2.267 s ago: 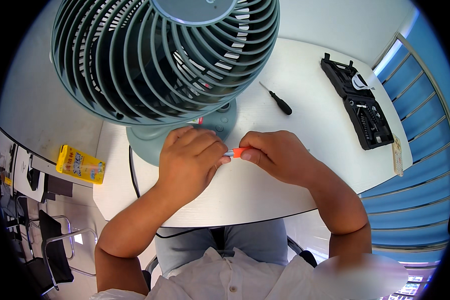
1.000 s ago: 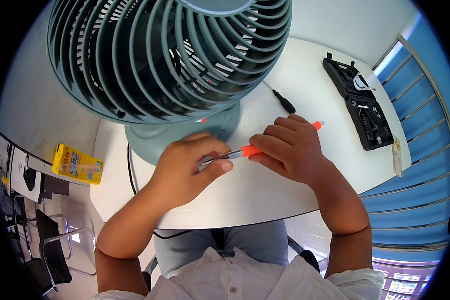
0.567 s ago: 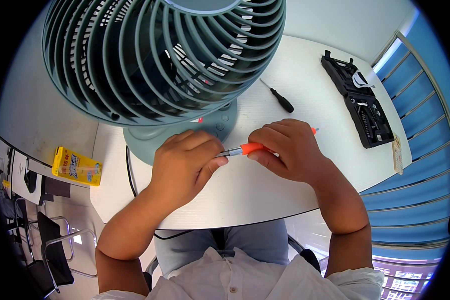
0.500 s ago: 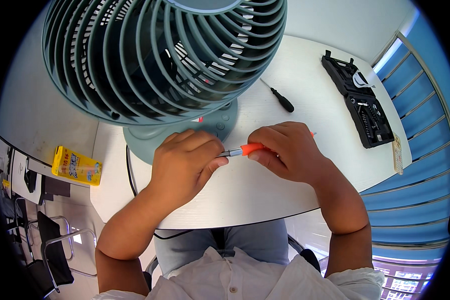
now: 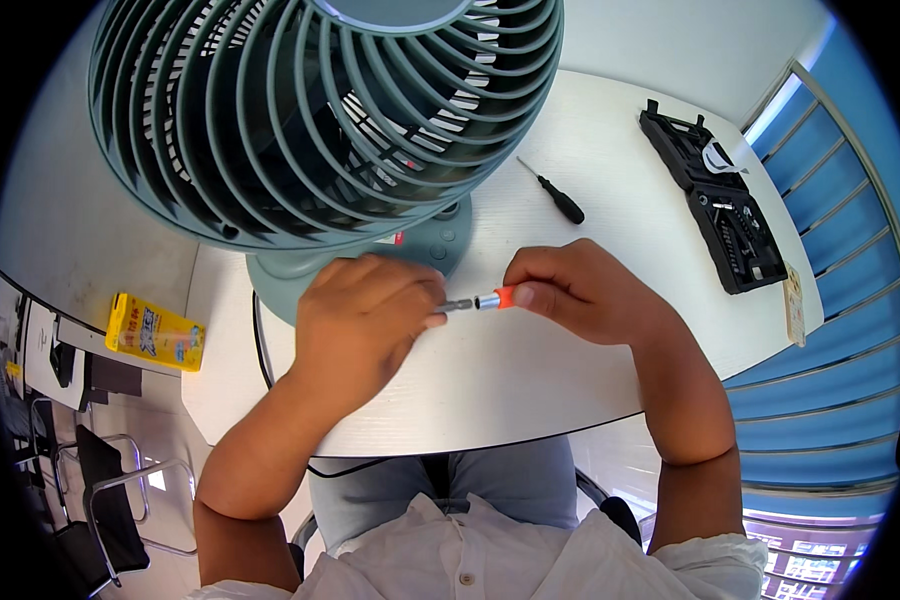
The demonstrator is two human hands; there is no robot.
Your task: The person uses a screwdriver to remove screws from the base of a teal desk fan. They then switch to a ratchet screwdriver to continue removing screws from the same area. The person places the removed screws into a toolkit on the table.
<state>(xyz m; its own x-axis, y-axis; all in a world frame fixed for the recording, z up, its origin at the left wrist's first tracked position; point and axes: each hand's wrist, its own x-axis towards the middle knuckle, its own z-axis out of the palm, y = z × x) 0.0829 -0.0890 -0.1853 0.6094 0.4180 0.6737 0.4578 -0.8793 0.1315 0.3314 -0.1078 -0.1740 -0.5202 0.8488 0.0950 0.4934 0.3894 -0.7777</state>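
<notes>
My right hand grips an orange-handled screwdriver, held level just above the white table. Only the orange collar and the metal front end show between my hands. My left hand is closed around the tip of the metal shaft, pinching it with the fingertips. Both hands sit in front of the round base of a large teal desk fan, whose grille fills the top of the view.
A small black-handled screwdriver lies on the table behind my right hand. An open black tool case with bits sits at the far right. A yellow box lies on a surface at the left. A black cable runs off the table edge.
My right hand has slid back toward me and in along the orange handle, which showed past my fingers a second ago and is now hidden. My left hand stays on the shaft tip.
</notes>
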